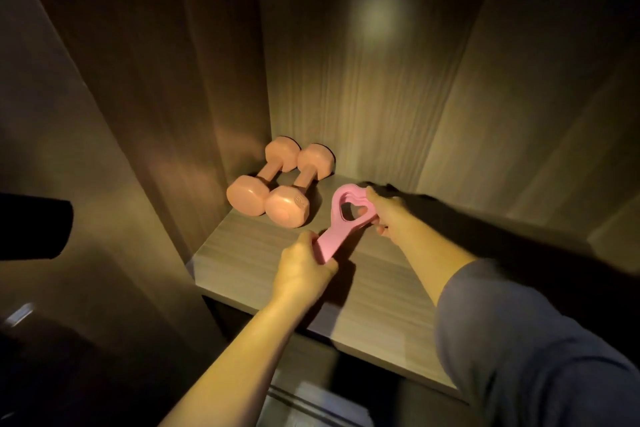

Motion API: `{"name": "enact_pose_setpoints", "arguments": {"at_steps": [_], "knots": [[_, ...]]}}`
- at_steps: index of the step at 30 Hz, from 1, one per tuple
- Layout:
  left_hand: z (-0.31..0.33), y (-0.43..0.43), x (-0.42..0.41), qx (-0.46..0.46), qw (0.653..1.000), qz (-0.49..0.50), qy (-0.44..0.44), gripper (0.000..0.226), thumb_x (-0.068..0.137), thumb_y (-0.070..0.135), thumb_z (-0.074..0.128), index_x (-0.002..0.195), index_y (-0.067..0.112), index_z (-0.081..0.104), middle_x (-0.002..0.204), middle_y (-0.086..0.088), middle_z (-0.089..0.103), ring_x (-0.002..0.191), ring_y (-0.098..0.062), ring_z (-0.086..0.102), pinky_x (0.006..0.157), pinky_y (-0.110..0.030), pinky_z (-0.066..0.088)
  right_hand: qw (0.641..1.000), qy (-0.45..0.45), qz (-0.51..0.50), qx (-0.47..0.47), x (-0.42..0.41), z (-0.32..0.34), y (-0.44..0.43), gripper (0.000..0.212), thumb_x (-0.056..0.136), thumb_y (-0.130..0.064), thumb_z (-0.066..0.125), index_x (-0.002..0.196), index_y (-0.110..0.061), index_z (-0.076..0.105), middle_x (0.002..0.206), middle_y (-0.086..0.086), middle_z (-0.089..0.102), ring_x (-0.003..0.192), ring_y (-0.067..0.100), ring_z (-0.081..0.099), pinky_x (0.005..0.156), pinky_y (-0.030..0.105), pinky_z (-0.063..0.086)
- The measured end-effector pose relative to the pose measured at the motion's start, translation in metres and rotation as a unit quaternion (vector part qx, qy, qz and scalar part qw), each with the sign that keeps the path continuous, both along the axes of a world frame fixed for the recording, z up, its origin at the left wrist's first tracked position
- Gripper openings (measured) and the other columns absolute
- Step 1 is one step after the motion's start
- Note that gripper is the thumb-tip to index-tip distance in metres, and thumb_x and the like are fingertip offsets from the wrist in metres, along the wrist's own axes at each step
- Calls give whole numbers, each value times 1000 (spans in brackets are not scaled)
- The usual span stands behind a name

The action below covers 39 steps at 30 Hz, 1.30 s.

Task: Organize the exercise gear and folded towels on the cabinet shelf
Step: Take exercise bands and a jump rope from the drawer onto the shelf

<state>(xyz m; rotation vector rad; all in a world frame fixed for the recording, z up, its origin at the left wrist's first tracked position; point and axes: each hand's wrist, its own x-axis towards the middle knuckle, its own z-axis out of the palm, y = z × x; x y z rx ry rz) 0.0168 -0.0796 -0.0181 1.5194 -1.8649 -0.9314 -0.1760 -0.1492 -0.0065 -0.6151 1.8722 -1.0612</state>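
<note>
Fingers of left hand and right hand grasp one pink band; two dumbbells on one shelf

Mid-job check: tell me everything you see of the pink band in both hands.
The pink band looks like soft, matte rubber: several flat loops stacked, the far end spread round a heart-shaped opening, the near end pressed into one strap. It lies diagonally over the wooden shelf, right of two dumbbells, apart from them. The left hand grips the strap end; the right hand pinches the looped end. Whether it touches the shelf is unclear.
</note>
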Motion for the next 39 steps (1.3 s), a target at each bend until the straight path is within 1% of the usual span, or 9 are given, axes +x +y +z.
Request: {"name": "enact_pose_setpoints", "arguments": {"at_steps": [2, 6, 13, 21, 25, 28, 32, 36, 39], "knots": [[-4, -6, -1, -38, 999, 39, 0, 41, 82, 16, 75, 119, 16, 57, 95, 10, 60, 90, -9, 62, 60, -7, 42, 1000, 3, 5, -1, -6, -2, -12, 45, 93, -48, 59, 112, -7, 65, 108, 12, 72, 64, 13, 48, 49, 24, 33], [-13, -11, -8, -92, 992, 86, 3, 40, 81, 17, 76, 117, 15, 59, 106, 1, 65, 99, -14, 64, 70, -8, 42, 1000, 5, -8, 6, -20, -7, -29, 50, 93, -48, 60, 110, -2, 66, 96, 14, 68, 58, 14, 43, 47, 26, 31], [-22, -15, -21, -155, 981, 106, 58, 29, 78, 26, 80, 99, 21, 60, 91, 11, 55, 79, -1, 52, 63, -9, 40, 999, -49, -17, -13, -16, -7, -62, 38, 93, -43, 63, 87, -6, 65, 88, 12, 63, 49, 11, 35, 43, 23, 25], [-27, -29, -25, -208, 970, 108, 64, 51, 81, 30, 78, 125, 17, 58, 112, 11, 60, 95, 0, 53, 82, -20, 50, 995, -33, -99, -5, -12, -11, -88, 41, 93, -38, 62, 71, -5, 55, 64, 6, 51, 49, 16, 43, 43, 26, 34], [-28, -34, -18, -237, 968, 78, 25, 39, 82, 35, 75, 115, 19, 61, 104, 7, 62, 74, -10, 59, 63, -27, 54, 995, -18, -94, 0, -13, -14, -92, 38, 93, -38, 64, 83, -3, 55, 64, 8, 46, 47, 16, 40, 42, 26, 35], [-28, -35, -17, -238, 969, 69, 0, 33, 82, 36, 76, 106, 18, 63, 97, 5, 61, 66, -10, 56, 57, -22, 49, 998, -15, -67, 10, -17, -14, -92, 36, 91, -36, 67, 84, -2, 57, 67, 10, 52, 51, 18, 47, 50, 29, 47], [-30, -33, -15, -237, 969, 50, -39, 34, 79, 34, 78, 104, 14, 66, 107, 0, 61, 65, -12, 60, 57, -20, 50, 997, 38, -58, -20, -12, -17, -87, 33, 94, -28, 63, 107, 2, 62, 84, 16, 61, 59, 23, 58, 64, 36, 58], [-26, -31, -12, -240, 968, 45, -56, 36, 79, 27, 80, 110, 14, 68, 113, -1, 62, 70, -15, 65, 57, -25, 56, 995, 72, -49, -51, -13, -24, -71, 33, 100, -18, 52, 127, -2, 58, 116, 22, 65, 89, 34, 67, 61, 37, 59], [-25, -31, -11, -268, 960, 40, -67, 39, 79, 26, 80, 114, 15, 67, 113, -3, 62, 80, -17, 66, 57, -30, 58, 994, 38, -58, -84, -13, -29, -57, 36, 99, -10, 55, 134, -4, 54, 113, 22, 66, 83, 29, 68, 68, 39, 60]]}}
